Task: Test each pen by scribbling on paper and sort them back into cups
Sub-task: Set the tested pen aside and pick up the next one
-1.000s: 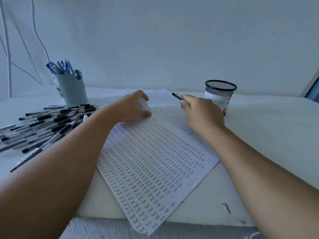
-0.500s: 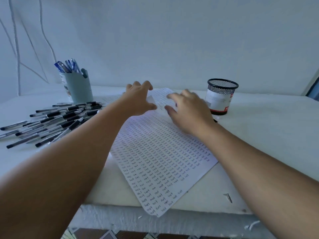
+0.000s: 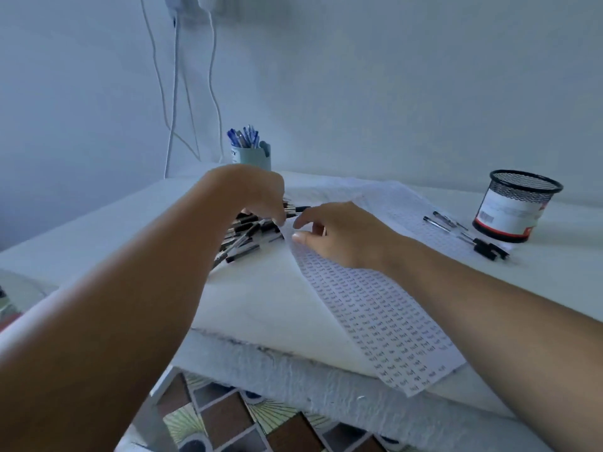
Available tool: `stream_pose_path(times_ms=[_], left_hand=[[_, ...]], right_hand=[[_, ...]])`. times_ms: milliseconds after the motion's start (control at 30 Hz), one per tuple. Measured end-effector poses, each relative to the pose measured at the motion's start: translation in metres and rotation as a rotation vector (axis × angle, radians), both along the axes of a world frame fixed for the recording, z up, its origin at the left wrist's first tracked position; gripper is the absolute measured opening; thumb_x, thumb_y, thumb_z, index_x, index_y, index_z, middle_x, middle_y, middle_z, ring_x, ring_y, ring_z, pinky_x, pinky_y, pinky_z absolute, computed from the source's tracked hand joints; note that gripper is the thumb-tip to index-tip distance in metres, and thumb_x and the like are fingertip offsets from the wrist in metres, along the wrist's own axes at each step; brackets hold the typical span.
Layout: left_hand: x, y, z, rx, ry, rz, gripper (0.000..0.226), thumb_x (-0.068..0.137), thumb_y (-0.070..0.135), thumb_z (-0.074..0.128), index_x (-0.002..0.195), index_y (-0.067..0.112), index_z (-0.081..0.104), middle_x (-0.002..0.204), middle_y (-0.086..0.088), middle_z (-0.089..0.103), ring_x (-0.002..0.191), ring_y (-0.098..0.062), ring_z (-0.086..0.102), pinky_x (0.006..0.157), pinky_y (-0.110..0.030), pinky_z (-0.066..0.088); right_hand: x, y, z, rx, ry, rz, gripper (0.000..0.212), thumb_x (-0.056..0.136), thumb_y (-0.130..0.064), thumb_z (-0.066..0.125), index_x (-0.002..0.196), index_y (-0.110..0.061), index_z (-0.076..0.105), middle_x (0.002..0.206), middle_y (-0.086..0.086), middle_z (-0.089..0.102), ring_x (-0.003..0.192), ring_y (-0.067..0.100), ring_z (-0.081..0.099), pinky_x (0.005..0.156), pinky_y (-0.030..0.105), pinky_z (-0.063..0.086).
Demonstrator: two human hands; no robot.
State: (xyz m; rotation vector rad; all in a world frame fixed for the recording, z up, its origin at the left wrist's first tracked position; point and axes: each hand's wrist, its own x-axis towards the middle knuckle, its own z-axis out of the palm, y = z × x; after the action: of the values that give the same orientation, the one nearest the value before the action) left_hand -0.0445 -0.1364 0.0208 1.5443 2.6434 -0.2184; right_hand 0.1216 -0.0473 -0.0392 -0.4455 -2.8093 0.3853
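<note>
My left hand [image 3: 257,194] was down over the pile of pens [image 3: 243,234] on the counter [image 3: 107,220], its fingers curled onto a black-capped pen [image 3: 295,209] at the top of the heap; I could not tell for sure whether it had that pen pinched or was only touching it. My right hand [image 3: 339,236] lay beside it on the left edge of the paper [image 3: 381,308], fingers loosely bent and thumb pressed flat on the sheet, holding nothing. The two hands were close together, not quite touching. The sheet was covered in rows of small scribbles and hung over the counter's near edge. Two pens [image 3: 463,234] lay loose on the sheet's far right side, just beside the mesh cup [image 3: 518,207]. The blue cup [image 3: 253,159] stood behind the pile against the wall, with blue pens [image 3: 244,137] upright in it. Cords [image 3: 177,93] hung down the wall behind.
</note>
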Motion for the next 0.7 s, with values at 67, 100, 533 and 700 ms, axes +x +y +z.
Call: stream_pose_path(times_ms=[67, 100, 533, 700], left_hand=[[-0.002, -0.007, 0.002, -0.008, -0.010, 0.018, 0.033, 0.089, 0.044, 0.067, 0.080, 0.012, 0.063, 0.076, -0.005, 0.064, 0.069, -0.025, 0.058, 0.069, -0.033, 0.047], [-0.003, -0.010, 0.002, -0.008, -0.007, 0.026, 0.031, 0.089, 0.042, 0.066, 0.080, 0.012, 0.062, 0.075, -0.005, 0.063, 0.067, -0.025, 0.055, 0.068, -0.033, 0.046], [-0.002, -0.020, 0.002, -0.020, -0.054, 0.086, 0.022, 0.097, 0.027, 0.063, 0.085, 0.009, 0.067, 0.076, -0.001, 0.068, 0.063, -0.015, 0.058, 0.065, -0.024, 0.049], [0.002, -0.007, 0.018, 0.459, -0.257, 0.126, 0.021, 0.099, 0.020, 0.053, 0.090, 0.003, 0.059, 0.075, -0.008, 0.061, 0.061, -0.020, 0.054, 0.054, -0.025, 0.041]], right_hand=[[-0.007, -0.006, -0.006, -0.018, -0.005, 0.022, 0.027, 0.101, -0.053, 0.058, 0.123, -0.040, 0.066, 0.092, -0.017, 0.057, 0.086, 0.009, 0.057, 0.084, 0.035, 0.050], [-0.009, -0.007, -0.008, -0.013, -0.012, 0.015, 0.027, 0.099, -0.055, 0.059, 0.122, -0.041, 0.064, 0.090, -0.018, 0.053, 0.086, 0.010, 0.055, 0.084, 0.036, 0.049], [-0.005, 0.002, -0.026, -0.027, 0.075, -0.098, 0.051, 0.099, -0.057, 0.059, 0.142, -0.031, 0.051, 0.094, -0.011, 0.049, 0.086, 0.013, 0.053, 0.079, 0.033, 0.044], [-0.003, 0.004, -0.026, -0.088, 0.290, -0.026, 0.077, 0.098, -0.040, 0.069, 0.159, -0.035, 0.022, 0.095, -0.003, 0.056, 0.081, 0.014, 0.060, 0.075, 0.033, 0.054]])
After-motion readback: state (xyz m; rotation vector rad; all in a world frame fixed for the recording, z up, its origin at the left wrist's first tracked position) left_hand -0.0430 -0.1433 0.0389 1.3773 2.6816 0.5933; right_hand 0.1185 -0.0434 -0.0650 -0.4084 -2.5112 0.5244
